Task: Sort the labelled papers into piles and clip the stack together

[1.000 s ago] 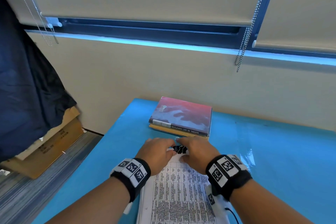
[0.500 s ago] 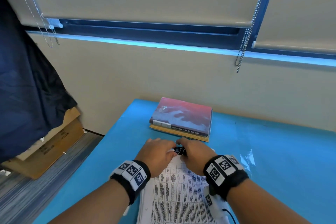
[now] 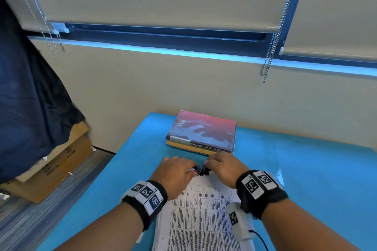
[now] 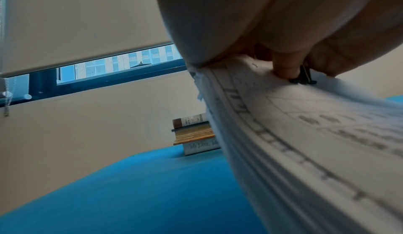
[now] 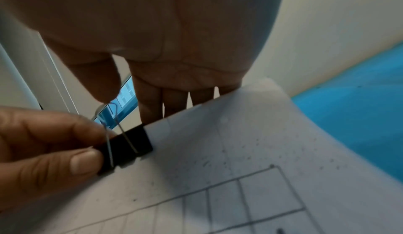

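Observation:
A thick stack of printed papers [image 3: 200, 220] lies on the blue table [image 3: 306, 179] in front of me. A black binder clip [image 3: 201, 170] sits on the middle of its far edge. My left hand [image 3: 175, 171] pinches the clip's left side between thumb and fingers. In the right wrist view the clip [image 5: 126, 144] bites the stack [image 5: 240, 151]. There my right hand [image 5: 122, 98] has its thumb on the raised wire handle, its fingers reaching behind the paper's edge. The left wrist view shows the stack's side [image 4: 240, 151] and the clip [image 4: 303, 78] by a fingertip.
Stacked books [image 3: 202, 130] with a red cover lie just beyond the hands, near the wall. Cardboard boxes [image 3: 51, 169] and a dark cloth [image 3: 26, 108] stand left of the table. Bead chains [image 3: 271, 51] hang from the blinds above.
Both hands stay at the clip on the stack's far edge. They have drawn slightly towards me; the hold looks the same.

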Demonstrator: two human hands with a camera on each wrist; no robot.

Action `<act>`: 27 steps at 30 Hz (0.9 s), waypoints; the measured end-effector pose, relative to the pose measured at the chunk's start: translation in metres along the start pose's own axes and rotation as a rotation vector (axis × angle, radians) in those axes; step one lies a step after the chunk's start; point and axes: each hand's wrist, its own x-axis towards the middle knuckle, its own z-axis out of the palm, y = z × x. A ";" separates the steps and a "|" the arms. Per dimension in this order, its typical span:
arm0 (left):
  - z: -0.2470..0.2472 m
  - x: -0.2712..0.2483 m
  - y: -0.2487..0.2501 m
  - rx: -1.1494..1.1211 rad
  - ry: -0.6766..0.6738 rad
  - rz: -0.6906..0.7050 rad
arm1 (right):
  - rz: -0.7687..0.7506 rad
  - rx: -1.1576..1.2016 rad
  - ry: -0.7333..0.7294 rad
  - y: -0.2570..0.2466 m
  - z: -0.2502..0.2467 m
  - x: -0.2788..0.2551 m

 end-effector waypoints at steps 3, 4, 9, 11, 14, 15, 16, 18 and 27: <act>0.001 0.001 -0.002 0.013 0.005 0.006 | 0.014 0.017 -0.004 0.005 -0.003 0.002; 0.001 0.000 -0.001 0.012 0.006 0.008 | 0.010 0.015 -0.016 0.005 -0.003 0.002; -0.002 -0.001 0.003 -0.031 0.020 0.009 | -0.025 -0.102 -0.070 0.004 0.000 -0.002; -0.003 -0.001 0.005 -0.052 0.020 0.008 | -0.041 -0.165 -0.058 0.004 0.003 -0.003; -0.006 -0.002 0.009 -0.062 0.019 -0.002 | -0.021 -0.258 -0.052 0.007 0.010 -0.002; -0.007 -0.003 0.010 -0.058 0.012 -0.006 | -0.010 -0.274 -0.051 0.009 0.012 -0.002; -0.006 -0.004 0.011 -0.062 0.001 -0.016 | 0.002 -0.289 -0.050 0.009 0.014 -0.001; -0.005 -0.006 0.009 -0.106 -0.025 -0.062 | 0.030 -0.328 -0.039 0.011 0.016 -0.001; 0.002 -0.002 -0.047 -0.132 -0.309 -0.421 | 0.363 -0.355 -0.107 0.057 -0.002 0.000</act>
